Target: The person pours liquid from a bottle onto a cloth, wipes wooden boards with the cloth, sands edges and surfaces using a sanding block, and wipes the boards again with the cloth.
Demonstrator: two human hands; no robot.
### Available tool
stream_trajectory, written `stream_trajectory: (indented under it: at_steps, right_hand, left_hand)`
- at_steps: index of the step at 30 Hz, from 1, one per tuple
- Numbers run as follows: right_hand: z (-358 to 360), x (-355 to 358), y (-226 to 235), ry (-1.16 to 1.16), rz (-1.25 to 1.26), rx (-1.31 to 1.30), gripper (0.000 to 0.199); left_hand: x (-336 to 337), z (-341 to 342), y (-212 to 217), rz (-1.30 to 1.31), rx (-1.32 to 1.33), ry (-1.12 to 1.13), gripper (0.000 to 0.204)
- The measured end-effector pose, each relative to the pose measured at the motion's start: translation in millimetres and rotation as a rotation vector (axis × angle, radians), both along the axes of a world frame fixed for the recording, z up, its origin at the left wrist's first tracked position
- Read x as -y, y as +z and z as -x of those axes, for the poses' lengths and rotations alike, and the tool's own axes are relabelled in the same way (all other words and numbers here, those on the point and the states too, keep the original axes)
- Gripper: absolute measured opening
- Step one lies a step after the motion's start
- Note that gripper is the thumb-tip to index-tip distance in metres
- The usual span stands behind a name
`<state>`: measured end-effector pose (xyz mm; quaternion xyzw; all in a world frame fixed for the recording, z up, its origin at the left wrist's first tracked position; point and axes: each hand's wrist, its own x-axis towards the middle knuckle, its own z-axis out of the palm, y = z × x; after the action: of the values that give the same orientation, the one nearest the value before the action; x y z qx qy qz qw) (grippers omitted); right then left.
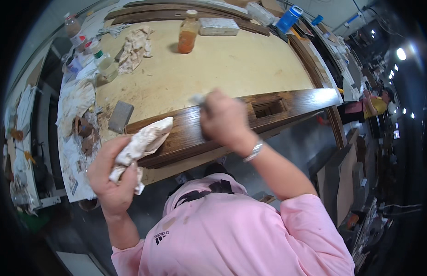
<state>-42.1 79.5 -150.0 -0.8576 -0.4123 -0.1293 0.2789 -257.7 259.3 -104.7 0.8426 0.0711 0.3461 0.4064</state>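
Observation:
A dark brown wooden beam (pixel 188 124) with a glossy top lies across the near side of the bench. Toward its right part a rectangular slot (pixel 269 108) is cut. My left hand (pixel 111 172), by the beam's left end, is closed around a crumpled, stained white rag (pixel 146 138). My right hand (pixel 224 117) is closed over the middle of the beam, left of the slot, and blurred by motion. A small pale bit of something shows past its fingers, too smeared to name. A grey block (pixel 121 117) sits beside the beam's left end.
A bottle of orange liquid (pixel 187 34) stands at the back by a wrapped, pale block (pixel 218 26). Dark wooden strips (pixel 153 14) line the far edge. Another rag (pixel 136 48) and a green-capped bottle (pixel 104 64) are at left. A person in yellow (pixel 375 105) is far right.

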Motion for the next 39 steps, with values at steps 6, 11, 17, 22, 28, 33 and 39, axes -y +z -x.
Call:
stream_trajectory:
  at_steps: [6,11,17,22,28,33,39]
  right_hand:
    - [-134,183,11,-0.69,0.266,0.194,0.021]
    - [-49,71,14,-0.275,0.024,-0.084,0.02]
    - [-139,183,5,-0.637,0.156,0.003,0.025]
    - [-208,275,15,-0.781,0.184,-0.02,0.03]
    - [-187,258,5,-0.296,0.1,-0.067,0.022]
    - [-313,434,10,-0.778,0.177,0.055,0.03]
    - [-355,461,1,-0.636,0.018,0.095,0.044]
  left_hand:
    - [30,-67,13,-0.043,-0.12,-0.255,0.04]
    - [54,-131,-16,-0.433,-0.276,-0.315,0.055]
    - [72,-149,-32,-0.575,-0.352,-0.292,0.059]
    - [83,-158,-26,-0.572,-0.392,-0.275,0.056]
    - [79,-151,-32,-0.59,-0.479,-0.177,0.054]
    - [76,-150,-33,-0.595,-0.52,-0.144,0.049]
    - [71,-148,-43,-0.552,-0.599,-0.056,0.053]
